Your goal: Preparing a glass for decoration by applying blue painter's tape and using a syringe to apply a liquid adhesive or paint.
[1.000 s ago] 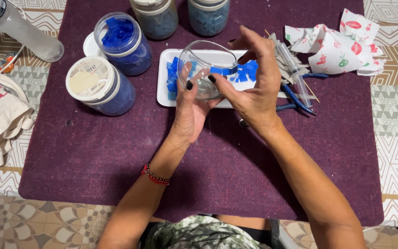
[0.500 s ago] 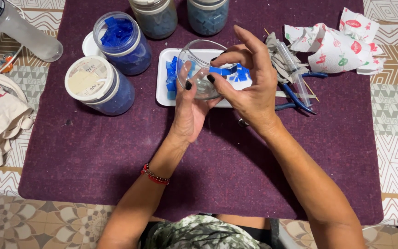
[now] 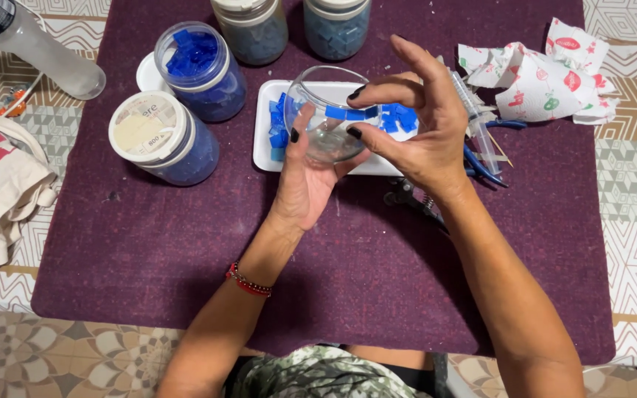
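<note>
Fingers (image 3: 377, 92) pinching round clear glass bowl (image 3: 326, 110), left hand (image 3: 307, 177) cupping beneath, purple felt mat (image 3: 149, 243)

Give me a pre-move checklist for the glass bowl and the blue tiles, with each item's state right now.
1. Bowl supported: left hand cups it from below, over the white tray. Ok.
2. Right hand on the bowl: fingertips pinch at its side. Ok.
3. Tiles on the bowl: a row of blue squares runs along the glass. Whether they are stuck fast: cannot tell.
4. Spare tiles in reach: loose blue ones lie in the tray, and the open jar holds more. Ok.
5. Pliers in reach: beside the right wrist on the purple mat. Ok.
6. Glue on the glass: cannot tell.
</note>
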